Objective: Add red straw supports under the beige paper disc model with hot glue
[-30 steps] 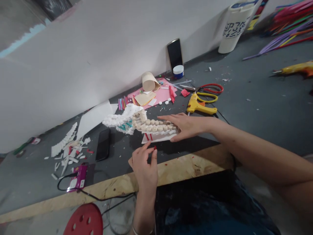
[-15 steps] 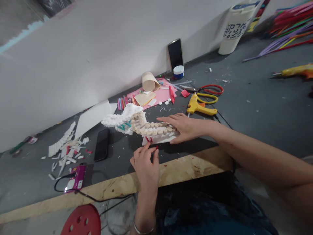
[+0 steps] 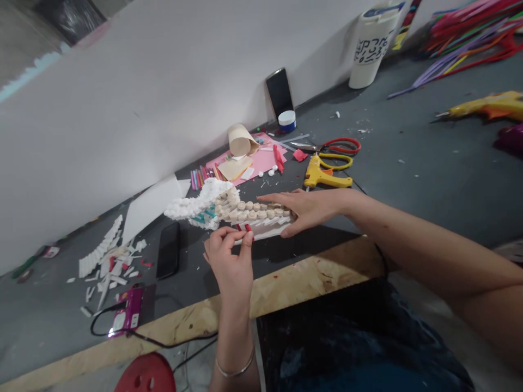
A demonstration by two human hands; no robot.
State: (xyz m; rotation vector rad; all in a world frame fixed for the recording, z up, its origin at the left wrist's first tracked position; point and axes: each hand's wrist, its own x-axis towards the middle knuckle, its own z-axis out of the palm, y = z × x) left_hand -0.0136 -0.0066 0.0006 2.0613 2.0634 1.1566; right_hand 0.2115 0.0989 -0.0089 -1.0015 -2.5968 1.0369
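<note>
Red strip (image 3: 247, 229) pinched in left grip (image 3: 229, 261) against white craft model (image 3: 255, 215), right hand (image 3: 312, 211) flat on it.

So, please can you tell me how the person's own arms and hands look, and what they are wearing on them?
Both arms are bare, with no sleeves or gloves in view. The left arm has a thin silver bangle at the wrist. The right arm shows no bangle. The left hand and right hand show no rings.
</note>
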